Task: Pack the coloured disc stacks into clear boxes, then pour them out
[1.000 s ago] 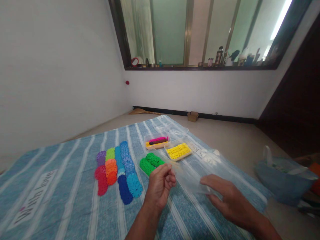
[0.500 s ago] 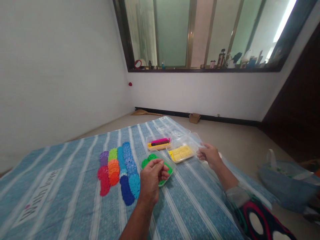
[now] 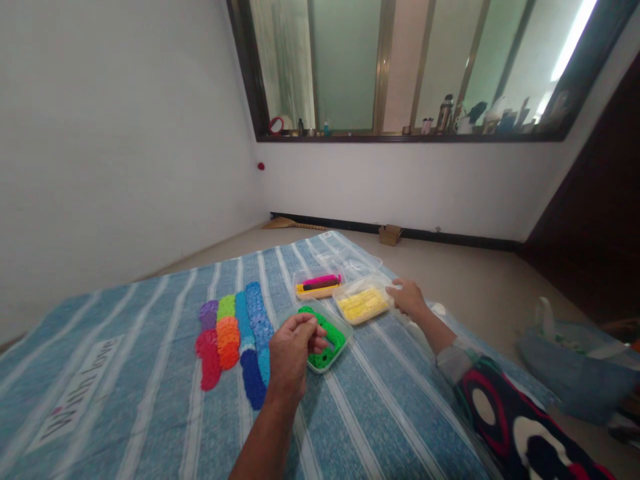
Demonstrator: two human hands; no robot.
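My left hand [image 3: 295,347] is closed, thumb against fingers, over the left side of a clear box of green pieces [image 3: 327,340]; what it pinches, if anything, is too small to make out. At the right edge of a clear box of yellow pieces [image 3: 363,305] is my right hand [image 3: 407,297], its fingers partly bent; whether it grips anything is unclear. A third box [image 3: 319,285] holds pink, dark and yellow pieces. Left of my left hand lie rows of overlapping pieces: purple [image 3: 209,315], lime [image 3: 227,307], red [image 3: 208,360], orange [image 3: 229,341] and blue [image 3: 253,377].
A striped blue cloth [image 3: 160,373] lies under everything. Behind the boxes is a clear lid [image 3: 360,263]. A blue basket [image 3: 575,367] stands at the right, a small cardboard box [image 3: 390,234] by the far wall.
The clear lid held by my right hand over the yellow box is no longer there. My right hand has moved slightly left, and my left hand slightly left, showing more green pieces.
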